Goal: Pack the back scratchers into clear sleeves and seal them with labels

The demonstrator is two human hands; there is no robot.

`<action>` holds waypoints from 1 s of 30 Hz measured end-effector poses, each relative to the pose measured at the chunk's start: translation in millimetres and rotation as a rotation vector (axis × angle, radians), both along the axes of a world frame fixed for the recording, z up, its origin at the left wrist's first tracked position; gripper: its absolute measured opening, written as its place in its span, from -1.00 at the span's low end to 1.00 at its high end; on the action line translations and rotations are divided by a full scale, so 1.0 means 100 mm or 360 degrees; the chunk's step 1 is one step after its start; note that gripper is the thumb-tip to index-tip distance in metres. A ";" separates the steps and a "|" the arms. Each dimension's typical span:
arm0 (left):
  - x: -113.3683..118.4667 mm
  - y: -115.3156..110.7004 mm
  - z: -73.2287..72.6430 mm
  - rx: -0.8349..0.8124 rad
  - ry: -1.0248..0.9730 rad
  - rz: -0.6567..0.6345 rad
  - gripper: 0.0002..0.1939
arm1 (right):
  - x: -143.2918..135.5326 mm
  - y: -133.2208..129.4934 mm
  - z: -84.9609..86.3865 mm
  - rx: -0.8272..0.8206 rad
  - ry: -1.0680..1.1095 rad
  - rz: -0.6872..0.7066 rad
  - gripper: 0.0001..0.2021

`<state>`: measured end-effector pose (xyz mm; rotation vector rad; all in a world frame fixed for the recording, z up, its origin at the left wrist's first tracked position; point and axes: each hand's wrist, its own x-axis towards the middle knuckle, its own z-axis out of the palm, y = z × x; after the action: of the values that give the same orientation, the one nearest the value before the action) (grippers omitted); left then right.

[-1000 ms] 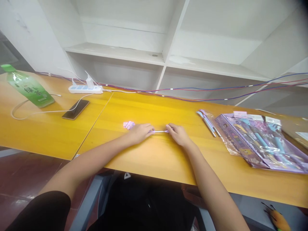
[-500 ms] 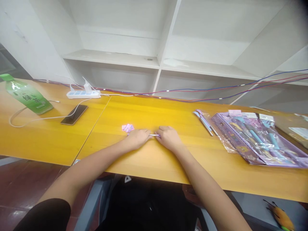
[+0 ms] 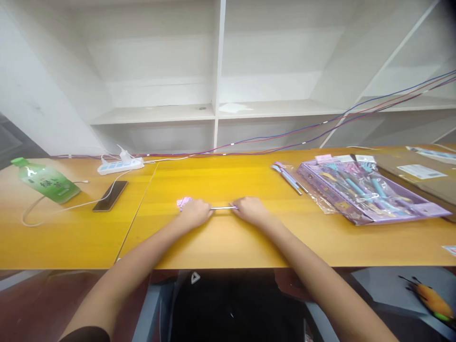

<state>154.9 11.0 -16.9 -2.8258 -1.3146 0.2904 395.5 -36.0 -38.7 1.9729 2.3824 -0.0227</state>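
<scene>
A thin silvery rod with purple at its right end lies level between my hands, low over the orange table. My left hand is closed round its left end, and my right hand is closed on its right end. The hidden ends do not show inside my fingers. Small pink printed pieces rest on the table just behind my left hand. Two slim pens, one blue and one purple, lie on the table to the right of my hands.
A purple box of wrapped items stands at the right, beside clear plastic wrap and a cardboard parcel. At the left are a green bottle, a phone and a white power strip. Cables run along the back.
My hands have moved farther apart, and more of the silvery rod shows between them. The whole view has tilted and shifted.
</scene>
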 end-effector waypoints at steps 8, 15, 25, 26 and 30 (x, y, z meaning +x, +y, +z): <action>-1.44 0.15 0.19 0.0081 0.0156 0.0154 -0.58 | 2.15 -1.08 -0.16 0.0557 -0.0058 -0.0290 -0.52; -1.56 0.11 -0.17 0.0132 -0.0185 0.0164 -0.56 | 2.11 -1.31 -0.46 0.0511 0.0367 -0.0399 -0.56; -1.53 0.08 -0.20 0.0135 -0.0166 0.0093 -0.61 | 2.02 -1.31 -0.59 0.0561 0.0569 -0.0672 -0.54; -1.54 0.09 -0.19 0.0137 -0.0160 0.0076 -0.62 | 2.01 -1.31 -0.58 0.0572 0.0573 -0.0677 -0.53; -1.67 0.13 -0.13 0.0213 -0.0244 -0.0063 -0.59 | 2.00 -1.38 -0.53 0.0590 0.0631 -0.0701 -0.53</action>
<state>-12.5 23.9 -30.4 -2.8047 -1.2486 -0.0158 595.4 -173.9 -91.9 2.8797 2.2182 0.0141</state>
